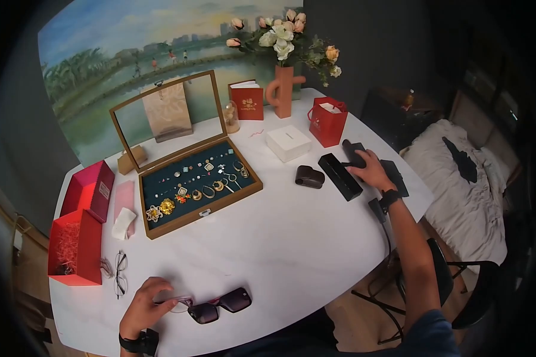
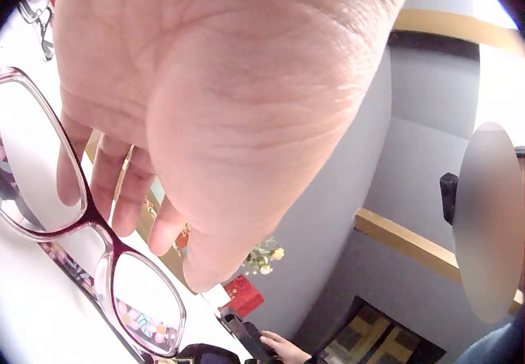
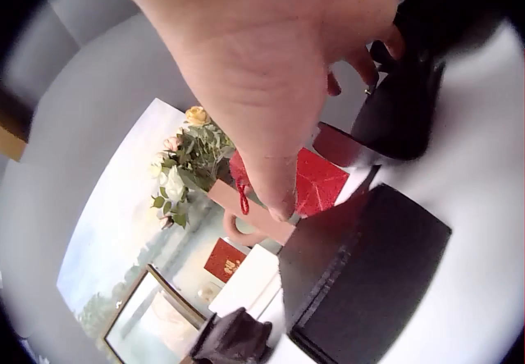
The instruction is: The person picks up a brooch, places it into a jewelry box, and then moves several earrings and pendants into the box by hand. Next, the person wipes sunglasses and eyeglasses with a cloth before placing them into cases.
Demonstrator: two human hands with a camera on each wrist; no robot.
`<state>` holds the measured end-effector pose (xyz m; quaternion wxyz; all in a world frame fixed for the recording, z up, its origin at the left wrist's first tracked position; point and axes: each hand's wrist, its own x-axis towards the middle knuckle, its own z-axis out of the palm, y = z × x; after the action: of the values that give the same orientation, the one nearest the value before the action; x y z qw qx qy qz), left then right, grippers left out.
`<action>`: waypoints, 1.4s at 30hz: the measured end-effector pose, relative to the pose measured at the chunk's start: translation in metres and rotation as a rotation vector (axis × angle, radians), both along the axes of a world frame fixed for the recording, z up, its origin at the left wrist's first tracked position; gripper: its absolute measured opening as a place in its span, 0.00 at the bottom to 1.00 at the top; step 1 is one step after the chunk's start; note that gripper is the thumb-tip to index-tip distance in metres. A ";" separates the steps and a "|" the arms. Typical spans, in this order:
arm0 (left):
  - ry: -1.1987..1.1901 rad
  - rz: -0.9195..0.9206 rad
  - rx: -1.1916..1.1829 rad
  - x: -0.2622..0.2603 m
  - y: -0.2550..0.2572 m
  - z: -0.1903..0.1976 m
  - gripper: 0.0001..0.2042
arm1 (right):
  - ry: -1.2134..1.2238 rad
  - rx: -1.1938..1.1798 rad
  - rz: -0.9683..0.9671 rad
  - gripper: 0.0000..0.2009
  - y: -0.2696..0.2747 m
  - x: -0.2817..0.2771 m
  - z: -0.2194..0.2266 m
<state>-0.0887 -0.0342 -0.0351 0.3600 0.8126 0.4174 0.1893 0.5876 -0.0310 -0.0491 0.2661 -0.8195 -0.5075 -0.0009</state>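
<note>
Nearest us, by the table's near edge, we see the left hand over clear-lensed glasses with a thin purple frame. Its fingers are loosely extended, slightly spread, with the thumb apart; whether a fingertip touches the frame we cannot tell. Just beside lie black sunglasses with big square lenses, lens fronts raised on their arms, which seems to spare the lenses from rubbing.

Toward the left edge, wire-framed glasses lie near an open red cardboard box with shredded paper, its filling probably there as cushioning. Farther in, a shallow wooden jewellery case stands with its glass lid up, leaving the rows of earrings and brooches exposed.

Near the right edge, the right hand reaches over a long black box, its thumb at the box's side and its fingers bent toward a dark, smooth-looking article; the view is poor there, and we cannot tell whether they pinch it or merely rest on it. A glossy brown case sits just left of that box. Beyond stand a white square box, a red paper gift bag and a terracotta vase, upright under its roses.
</note>
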 end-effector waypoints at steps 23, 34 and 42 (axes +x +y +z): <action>0.037 -0.021 -0.001 0.000 -0.009 0.008 0.15 | -0.183 0.177 -0.094 0.35 -0.043 0.102 -0.016; 0.071 -0.147 0.058 0.001 -0.005 0.005 0.16 | -0.083 -0.029 0.081 0.24 -0.041 0.017 -0.031; 0.027 0.069 0.103 -0.038 0.032 0.025 0.17 | 0.265 0.202 0.180 0.09 -0.043 0.050 -0.052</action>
<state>-0.1271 -0.0018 -0.0101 0.3052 0.8177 0.4396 0.2121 0.6372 -0.0739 -0.1014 0.4105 -0.7329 -0.5367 0.0802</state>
